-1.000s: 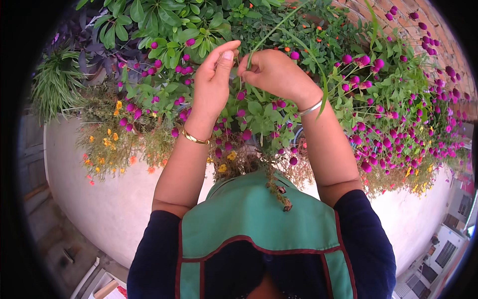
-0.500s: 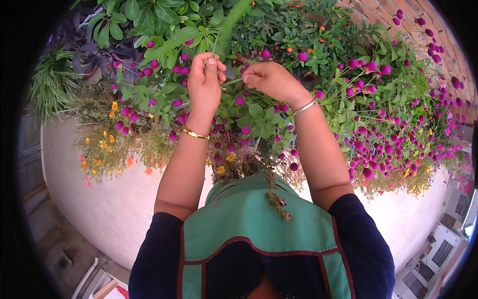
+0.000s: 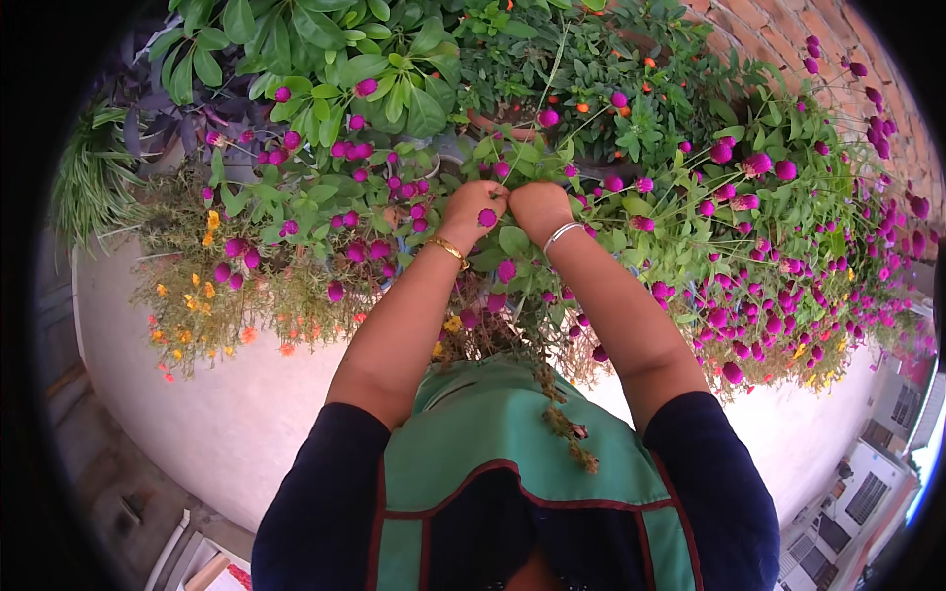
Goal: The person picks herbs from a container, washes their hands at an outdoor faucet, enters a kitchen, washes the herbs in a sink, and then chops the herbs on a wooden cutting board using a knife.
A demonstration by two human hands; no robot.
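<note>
My left hand (image 3: 473,212) and my right hand (image 3: 541,210) are close together, nearly touching, low among the magenta globe-shaped flowers. Both are closed with the fingers curled. A thin green stem (image 3: 554,74) rises from between them toward the top of the view, and my left fingertips seem to pinch its base. What my right fingers grip is hidden behind the back of that hand. One magenta flower (image 3: 487,218) overlaps my left hand, and another (image 3: 506,271) hangs just below it. Green leaves (image 3: 513,239) lie between my wrists.
A broad-leaved plant (image 3: 305,44) stands at the far left, a bush with orange berries (image 3: 641,108) at the far right. A brick wall (image 3: 788,49) rises behind. Yellow and orange flowers (image 3: 202,295) spill over the pale rounded planter wall (image 3: 246,424) before me. Dried sprigs (image 3: 567,428) hang against my apron.
Both hands have moved nearer to me and closed in on each other. The left went right and down. The long blurred green blade above them is out of sight.
</note>
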